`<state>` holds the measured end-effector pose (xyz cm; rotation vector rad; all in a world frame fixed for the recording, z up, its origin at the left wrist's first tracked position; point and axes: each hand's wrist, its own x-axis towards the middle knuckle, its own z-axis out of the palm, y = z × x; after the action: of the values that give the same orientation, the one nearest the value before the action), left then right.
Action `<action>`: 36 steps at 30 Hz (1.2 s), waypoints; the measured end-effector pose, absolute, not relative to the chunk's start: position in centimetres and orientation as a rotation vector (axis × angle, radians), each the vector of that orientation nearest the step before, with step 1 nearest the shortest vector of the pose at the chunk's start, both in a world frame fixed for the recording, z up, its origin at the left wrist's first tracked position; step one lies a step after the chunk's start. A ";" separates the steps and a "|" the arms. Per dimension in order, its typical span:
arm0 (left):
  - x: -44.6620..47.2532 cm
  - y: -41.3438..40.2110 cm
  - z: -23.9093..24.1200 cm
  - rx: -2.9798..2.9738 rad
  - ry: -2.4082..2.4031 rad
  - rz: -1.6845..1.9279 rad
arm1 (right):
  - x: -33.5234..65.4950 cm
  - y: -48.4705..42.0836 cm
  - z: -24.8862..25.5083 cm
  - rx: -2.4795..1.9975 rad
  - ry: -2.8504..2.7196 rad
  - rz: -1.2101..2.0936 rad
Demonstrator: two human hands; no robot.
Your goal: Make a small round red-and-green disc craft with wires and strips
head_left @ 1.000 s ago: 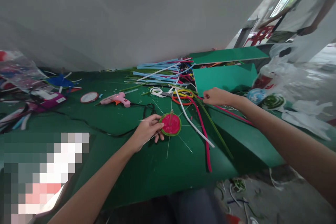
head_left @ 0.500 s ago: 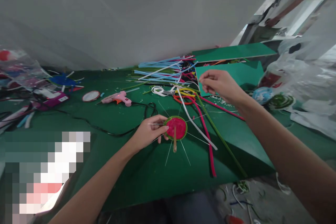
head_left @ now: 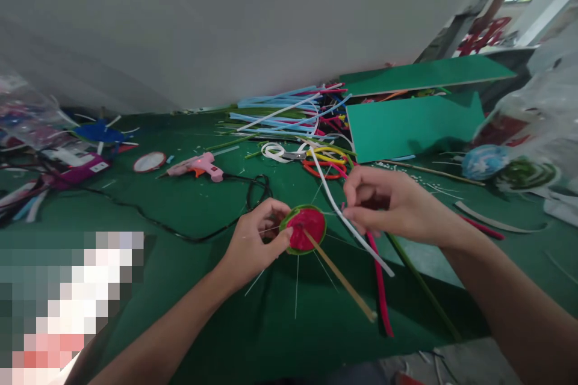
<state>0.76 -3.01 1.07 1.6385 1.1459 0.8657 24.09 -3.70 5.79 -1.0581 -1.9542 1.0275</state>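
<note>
The red disc (head_left: 315,221) with a green rim sat at the left hand's (head_left: 257,237) fingertips, between both hands and over the tabletop (head_left: 253,337). A wooden stick (head_left: 341,275) slanted from its face to below the right hand (head_left: 391,201), and thin white wires (head_left: 297,289) spread from its edge. The left hand gripped the rim, thumb against the red face. The right hand hung beside the disc, fingers curled, thumb near forefinger; whether they pinched a wire could not be told. Half a second earlier, that hand was farther off and the stick leaned less sideways.
</note>
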 end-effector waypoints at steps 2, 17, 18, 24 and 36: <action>0.8 -3.3 1.2 1.690 1.155 0.938 | 23.7 -4.0 5.6 -1.099 -2.079 0.893; 0.4 -4.1 0.1 2.033 1.177 1.266 | 21.1 -5.2 3.1 -1.019 -2.170 0.371; 0.4 -4.1 0.1 2.046 1.177 1.268 | 21.1 -5.2 3.1 -1.013 -2.174 0.371; 0.5 -4.2 0.3 2.068 1.186 1.268 | 21.0 -5.1 3.1 -0.994 -2.177 0.378; 0.6 -3.9 0.3 2.188 1.094 1.366 | 21.1 -5.1 3.1 -1.030 -2.172 0.339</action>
<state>0.57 -3.87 0.28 2.1884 1.0939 1.3657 21.08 -5.08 3.15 -1.0296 -2.1725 0.3389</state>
